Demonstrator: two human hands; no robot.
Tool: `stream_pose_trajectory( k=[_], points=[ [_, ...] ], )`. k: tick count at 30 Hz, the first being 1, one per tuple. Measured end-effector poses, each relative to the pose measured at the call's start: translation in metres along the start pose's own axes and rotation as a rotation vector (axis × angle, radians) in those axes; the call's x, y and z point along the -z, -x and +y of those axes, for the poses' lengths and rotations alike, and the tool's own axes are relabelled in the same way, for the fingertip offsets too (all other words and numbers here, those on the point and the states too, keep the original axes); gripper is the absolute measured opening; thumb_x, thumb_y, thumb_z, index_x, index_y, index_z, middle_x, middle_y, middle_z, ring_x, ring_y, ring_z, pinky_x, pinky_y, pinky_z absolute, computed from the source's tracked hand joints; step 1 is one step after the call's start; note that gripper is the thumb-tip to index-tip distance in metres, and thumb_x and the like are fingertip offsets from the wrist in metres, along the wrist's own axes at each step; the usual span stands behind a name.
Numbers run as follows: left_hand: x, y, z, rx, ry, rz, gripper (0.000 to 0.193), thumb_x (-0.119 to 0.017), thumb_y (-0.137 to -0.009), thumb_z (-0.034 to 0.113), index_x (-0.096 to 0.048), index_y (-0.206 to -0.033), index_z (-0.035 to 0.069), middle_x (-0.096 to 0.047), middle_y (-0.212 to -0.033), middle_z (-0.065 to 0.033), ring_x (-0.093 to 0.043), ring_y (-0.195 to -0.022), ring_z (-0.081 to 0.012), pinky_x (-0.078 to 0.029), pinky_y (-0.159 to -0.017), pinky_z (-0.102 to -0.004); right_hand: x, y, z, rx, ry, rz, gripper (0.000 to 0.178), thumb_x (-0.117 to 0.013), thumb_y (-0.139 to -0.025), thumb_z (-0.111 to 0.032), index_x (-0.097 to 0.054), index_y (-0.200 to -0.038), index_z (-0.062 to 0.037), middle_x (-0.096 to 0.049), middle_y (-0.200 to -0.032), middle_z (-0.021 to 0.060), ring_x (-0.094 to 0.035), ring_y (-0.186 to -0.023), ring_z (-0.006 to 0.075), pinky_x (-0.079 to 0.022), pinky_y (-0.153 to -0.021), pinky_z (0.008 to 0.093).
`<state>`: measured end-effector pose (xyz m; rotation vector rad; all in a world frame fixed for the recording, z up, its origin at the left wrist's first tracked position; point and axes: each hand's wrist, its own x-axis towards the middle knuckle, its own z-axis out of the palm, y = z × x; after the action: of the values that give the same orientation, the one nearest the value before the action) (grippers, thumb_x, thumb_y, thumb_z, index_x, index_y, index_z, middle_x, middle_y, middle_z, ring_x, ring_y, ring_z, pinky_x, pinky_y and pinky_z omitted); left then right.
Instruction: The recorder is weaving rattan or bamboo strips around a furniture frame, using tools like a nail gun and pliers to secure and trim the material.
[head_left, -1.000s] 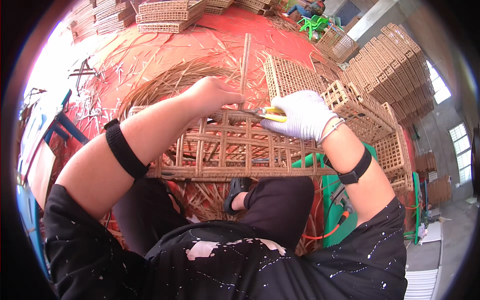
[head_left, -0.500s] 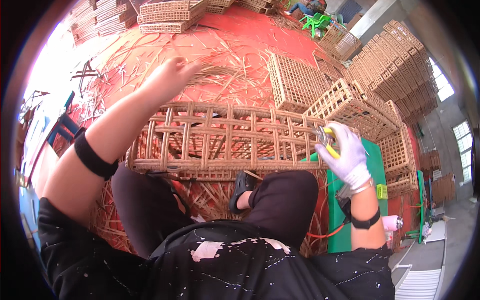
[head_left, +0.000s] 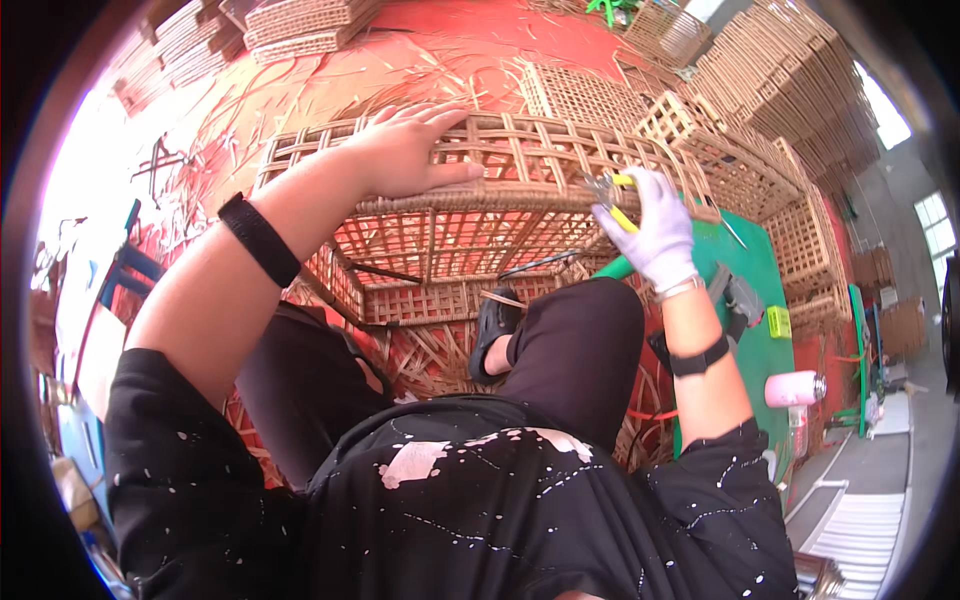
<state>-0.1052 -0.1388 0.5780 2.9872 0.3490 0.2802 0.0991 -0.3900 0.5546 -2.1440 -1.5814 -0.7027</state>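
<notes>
A woven rattan basket (head_left: pixel 540 197) with an open lattice stands tilted in front of me, over my legs, its hollow inside facing me. My bare left hand (head_left: pixel 408 155) lies across its upper side. The fingers are stretched out over the slats, with the thumb apart near the closer edge. In my gloved right hand (head_left: pixel 660 232) is a pair of pliers with yellow handles (head_left: pixel 624 218). Their metal jaws are at the basket's right part; whether they grip a strand I cannot tell.
On the right, a green board (head_left: pixel 745 250) carries a power tool (head_left: pixel 742 300) and a small yellow-green box (head_left: pixel 779 321). A pink bottle (head_left: pixel 795 388) is beside it. More rattan baskets (head_left: pixel 770 80) are stacked at the back right. Loose strips cover the red floor (head_left: pixel 420 60).
My left hand has come down from the air onto the basket. The basket has tilted, showing more of its inside. My right hand with the pliers has shifted left and farther away.
</notes>
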Motion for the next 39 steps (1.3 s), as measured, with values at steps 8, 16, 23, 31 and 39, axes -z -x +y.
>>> stream_pose_trajectory(
  k=[8,16,23,31,39],
  points=[
    [0.004,0.063,0.037,-0.108,-0.102,0.141,0.075,-0.066,-0.071,0.040,-0.036,-0.133,0.010,-0.033,-0.140,-0.0133,-0.032,-0.128,-0.0317,-0.023,-0.106,-0.0448,0.061,0.062,0.027,-0.154,0.052,0.209,0.054,-0.070,-0.070,-0.041,-0.051,-0.107,-0.0069,-0.055,-0.098,0.0155,-0.054,-0.092,0.0318,-0.044,-0.081,0.0398],
    [0.000,0.067,0.027,-0.095,-0.096,0.269,0.071,-0.073,-0.063,0.016,-0.043,-0.127,0.009,-0.038,-0.136,-0.0111,-0.039,-0.123,-0.0306,-0.031,-0.102,-0.0415,0.144,0.210,0.127,-1.110,0.444,-0.209,0.071,-0.061,-0.072,-0.055,-0.048,-0.119,-0.0045,-0.052,-0.116,0.0215,-0.054,-0.105,0.0332,-0.044,-0.088,0.0407],
    [-0.005,0.045,0.024,-0.084,-0.037,0.274,0.063,-0.069,-0.064,0.013,-0.046,-0.122,0.007,-0.044,-0.130,-0.0118,-0.046,-0.114,-0.0322,-0.038,-0.096,-0.0401,0.141,0.268,0.180,-1.505,0.381,-0.586,0.078,-0.064,-0.068,-0.056,-0.046,-0.124,-0.0041,-0.051,-0.121,0.0192,-0.053,-0.110,0.0295,-0.042,-0.091,0.0382],
    [-0.012,0.034,-0.007,-0.097,-0.214,0.341,0.064,-0.072,-0.061,0.013,-0.049,-0.121,0.011,-0.046,-0.128,-0.0083,-0.048,-0.112,-0.0301,-0.038,-0.096,-0.0388,0.097,0.254,0.196,-1.221,0.522,-0.367,0.066,-0.063,-0.071,-0.051,-0.049,-0.119,-0.0082,-0.048,-0.120,0.0180,-0.052,-0.107,0.0340,-0.043,-0.089,0.0395],
    [-0.034,0.028,-0.087,0.553,-0.538,0.627,0.076,-0.071,-0.068,0.041,-0.036,-0.130,0.014,-0.040,-0.133,-0.0115,-0.035,-0.124,-0.0307,-0.028,-0.103,-0.0405,0.091,0.163,0.113,-0.666,0.231,0.035,0.043,-0.068,-0.075,-0.034,-0.054,-0.106,-0.0072,-0.053,-0.108,0.0109,-0.054,-0.098,0.0286,-0.044,-0.084,0.0376]
  ],
)
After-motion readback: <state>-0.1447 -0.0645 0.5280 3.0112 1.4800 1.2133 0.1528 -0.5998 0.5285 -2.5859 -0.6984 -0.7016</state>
